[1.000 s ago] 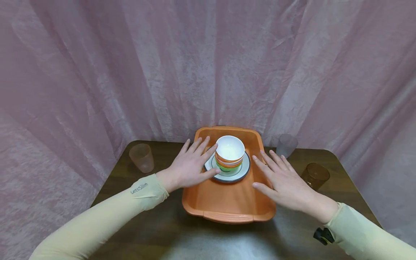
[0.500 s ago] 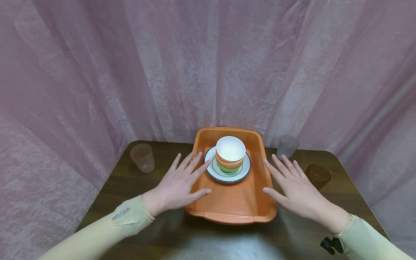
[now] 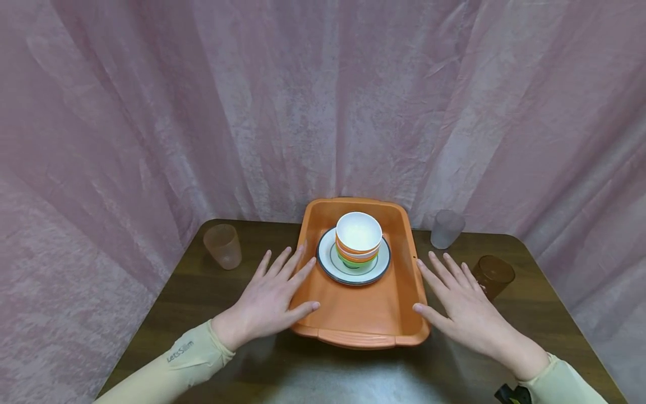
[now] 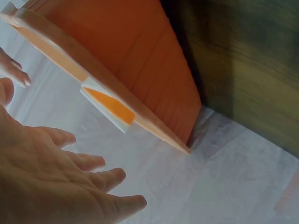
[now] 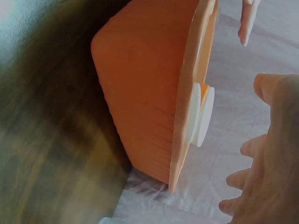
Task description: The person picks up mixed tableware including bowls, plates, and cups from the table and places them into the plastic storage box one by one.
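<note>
An orange plastic basin [image 3: 360,314] stands on the table. Inside it, a stack of bowls [image 3: 359,231], white on top with orange and green below, rests on white plates [image 3: 328,261] with dark rims. My left hand [image 3: 270,300] has its fingers spread beside the basin's left edge, holding nothing. On the opposite side is my right hand [image 3: 464,306], likewise spread, its fingertips near the right rim. Both wrist views show the hands above rim height, apart from the basin wall [image 4: 140,60].
A pinkish translucent cup [image 3: 223,247] sits at the back left of the dark wooden table [image 3: 192,303]. Back right is a clear cup [image 3: 447,229], with a brown cup [image 3: 494,275] just in front of it, near my right hand. A pink curtain [image 3: 282,112] hangs behind.
Both hands have drawn back from over the basin, apart from each other and towards me, to its two sides. Basin, bowls and cups have stayed in place.
</note>
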A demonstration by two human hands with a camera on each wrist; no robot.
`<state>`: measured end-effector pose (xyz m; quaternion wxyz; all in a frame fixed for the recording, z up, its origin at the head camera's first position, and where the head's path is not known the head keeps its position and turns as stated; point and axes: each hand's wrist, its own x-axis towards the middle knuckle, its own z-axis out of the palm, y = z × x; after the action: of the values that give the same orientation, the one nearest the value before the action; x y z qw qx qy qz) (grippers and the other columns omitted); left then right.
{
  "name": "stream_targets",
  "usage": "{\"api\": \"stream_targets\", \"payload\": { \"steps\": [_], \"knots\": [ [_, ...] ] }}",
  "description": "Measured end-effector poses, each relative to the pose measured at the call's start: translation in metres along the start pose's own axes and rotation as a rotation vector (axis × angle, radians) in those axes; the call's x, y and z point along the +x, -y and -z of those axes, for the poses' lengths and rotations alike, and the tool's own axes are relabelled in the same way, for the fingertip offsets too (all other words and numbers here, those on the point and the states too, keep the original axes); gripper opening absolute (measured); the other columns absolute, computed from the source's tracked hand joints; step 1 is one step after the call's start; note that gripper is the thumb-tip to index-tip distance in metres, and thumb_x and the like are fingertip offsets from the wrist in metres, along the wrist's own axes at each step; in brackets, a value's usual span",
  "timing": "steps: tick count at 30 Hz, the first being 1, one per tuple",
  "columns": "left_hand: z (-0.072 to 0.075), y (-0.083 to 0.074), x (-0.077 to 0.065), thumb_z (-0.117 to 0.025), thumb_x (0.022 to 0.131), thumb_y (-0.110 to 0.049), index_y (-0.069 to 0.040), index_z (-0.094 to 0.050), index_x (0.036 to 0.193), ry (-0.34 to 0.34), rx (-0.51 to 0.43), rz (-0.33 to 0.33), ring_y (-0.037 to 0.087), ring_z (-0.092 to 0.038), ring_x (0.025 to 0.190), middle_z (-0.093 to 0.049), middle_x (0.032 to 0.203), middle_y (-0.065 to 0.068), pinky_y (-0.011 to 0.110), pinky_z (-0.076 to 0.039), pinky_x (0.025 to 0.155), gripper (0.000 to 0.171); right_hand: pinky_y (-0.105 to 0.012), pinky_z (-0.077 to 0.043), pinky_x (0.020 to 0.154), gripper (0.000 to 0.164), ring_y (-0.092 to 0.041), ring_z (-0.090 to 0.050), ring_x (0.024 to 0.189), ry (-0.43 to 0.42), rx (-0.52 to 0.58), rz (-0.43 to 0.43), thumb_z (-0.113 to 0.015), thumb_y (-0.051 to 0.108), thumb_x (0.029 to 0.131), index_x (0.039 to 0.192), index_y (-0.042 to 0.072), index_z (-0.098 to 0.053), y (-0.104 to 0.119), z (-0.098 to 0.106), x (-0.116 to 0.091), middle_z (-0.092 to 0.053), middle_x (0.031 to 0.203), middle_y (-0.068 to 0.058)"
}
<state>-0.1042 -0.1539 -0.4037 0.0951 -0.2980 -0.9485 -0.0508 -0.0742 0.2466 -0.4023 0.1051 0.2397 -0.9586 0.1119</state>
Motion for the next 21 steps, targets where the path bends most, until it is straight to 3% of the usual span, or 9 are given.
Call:
{"api": "stream_targets", "payload": {
  "steps": [10,17,21],
  "knots": [
    [-0.002,0.001,-0.005,-0.039,0.096,-0.077,-0.022,-0.033,0.162,0.011,-0.031,0.032,0.035,-0.019,0.154,-0.014,0.17,0.008,0.061,-0.006,0.121,0.086,-0.046,0.004,0.124,0.08,-0.038,-0.011,0.155,0.033,0.019,0.015,-0.056,0.058,0.1,0.164,0.02,-0.027,0.012,-0.002,0.006,-0.018,0.169,-0.014],
    [0.002,0.025,-0.013,-0.047,0.097,-0.072,-0.022,-0.03,0.163,-0.017,-0.039,0.1,0.037,-0.018,0.154,-0.02,0.169,0.013,0.064,-0.007,0.12,0.085,-0.052,-0.001,0.124,0.081,-0.035,-0.005,0.156,0.094,0.032,0.055,-0.052,0.063,0.1,0.164,0.018,-0.028,0.029,-0.003,0.024,-0.014,0.17,-0.009],
    [0.008,0.044,-0.019,-0.046,0.098,-0.072,-0.02,-0.027,0.164,-0.007,-0.053,0.164,0.038,-0.013,0.155,-0.016,0.17,0.014,0.065,-0.005,0.119,0.086,-0.056,-0.004,0.123,0.084,-0.031,-0.001,0.157,0.128,0.035,0.095,-0.048,0.068,0.099,0.164,0.02,-0.026,0.042,-0.003,0.038,-0.011,0.171,-0.006]
  ]
}}
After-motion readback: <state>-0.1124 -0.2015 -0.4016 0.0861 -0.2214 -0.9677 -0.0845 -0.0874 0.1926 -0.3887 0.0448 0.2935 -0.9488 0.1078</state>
